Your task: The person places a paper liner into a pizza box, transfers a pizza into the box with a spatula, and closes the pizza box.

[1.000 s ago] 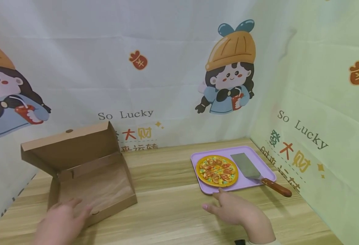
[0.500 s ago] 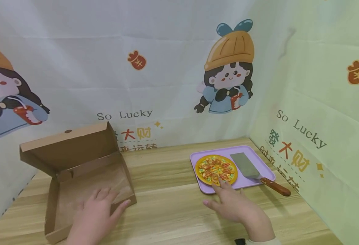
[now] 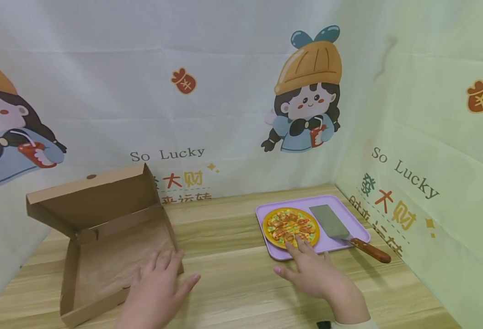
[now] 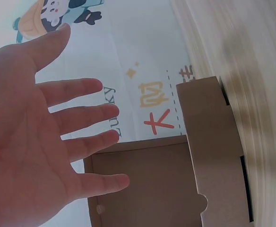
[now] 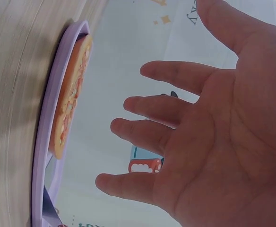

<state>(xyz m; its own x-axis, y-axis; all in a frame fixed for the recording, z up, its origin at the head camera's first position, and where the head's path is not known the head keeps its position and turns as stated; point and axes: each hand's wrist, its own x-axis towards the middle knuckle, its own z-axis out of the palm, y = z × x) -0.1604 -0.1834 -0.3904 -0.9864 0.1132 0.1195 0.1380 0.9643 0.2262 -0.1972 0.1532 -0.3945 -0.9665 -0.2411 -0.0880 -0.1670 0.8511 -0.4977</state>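
Observation:
My left hand [image 3: 157, 285] hovers over the front right corner of a brown cardboard pizza box [image 3: 120, 256], whose lid stands raised at the back. In the left wrist view its fingers are straight and spread, with nothing in the palm. My right hand [image 3: 315, 274] is extended with fingers spread, its fingertips overlapping the near rim of a toy pizza [image 3: 292, 226] in the head view. The right wrist view shows that palm bare, beside the pizza. Under the pizza is a lilac tray [image 3: 276, 254], which also carries a wide metal spatula [image 3: 330, 221] with a wooden handle.
The spatula's handle [image 3: 371, 250] sticks out past the tray's right edge. Wood-grain table [image 3: 221, 274] lies between box and tray. Printed cloth walls [image 3: 233, 100] stand behind and at the sides.
My left hand has moved right, from the box's front left to its front right corner. The right hand has shifted slightly forward so its fingertips now overlap the pizza's rim.

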